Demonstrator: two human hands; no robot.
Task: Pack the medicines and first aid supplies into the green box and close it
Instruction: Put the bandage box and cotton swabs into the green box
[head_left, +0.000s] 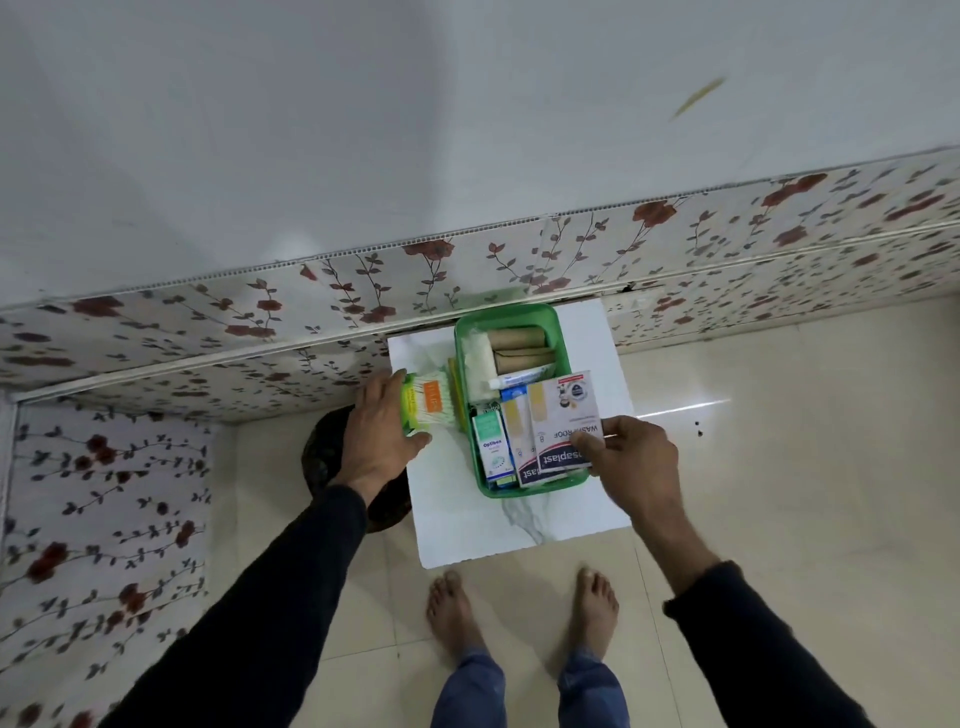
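The green box (555, 332) stands open on a small white marble-look table (519, 525). Inside lie brown bandage rolls (517, 340), white gauze (480, 364), a tube (519, 378), an Optibex carton (492, 444) and a plaster pack (514, 431). My right hand (631, 457) grips a white plaster pack (566, 421) by its near edge, over the box's right side. My left hand (382, 428) holds a pack of green-stemmed cotton buds (428, 402) on the table just left of the box.
A floral-patterned wall panel (467, 260) runs right behind the table. A dark round object (324, 457) sits on the floor under my left wrist. My bare feet (519, 618) stand on beige tiles just before the table.
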